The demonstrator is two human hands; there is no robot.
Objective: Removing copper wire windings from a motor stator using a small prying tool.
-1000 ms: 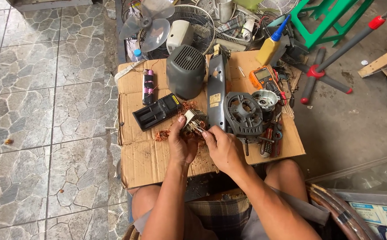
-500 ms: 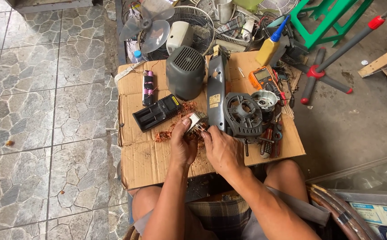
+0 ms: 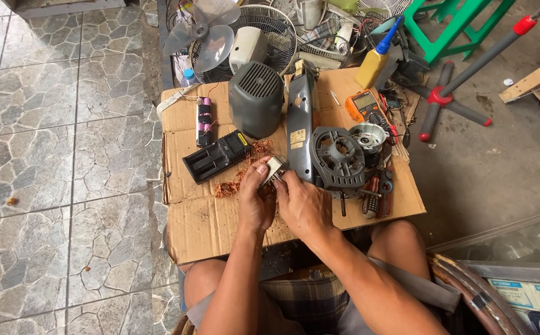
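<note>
**Both hands on a small metal part over the cardboard**

At frame centre, the left hand [image 3: 254,201] and right hand [image 3: 304,205] meet, fingers curled and pinching a small pale metal part [image 3: 275,167] between them, just above the cardboard [image 3: 208,229]. Loose copper wire [image 3: 245,167] lies left of the part. A black charger [image 3: 217,156] sits to the left, a grey motor cover [image 3: 256,99] above, a long grey housing [image 3: 301,121] just right, then a round black frame [image 3: 338,155]. An orange multimeter [image 3: 364,104] lies upper right
</note>
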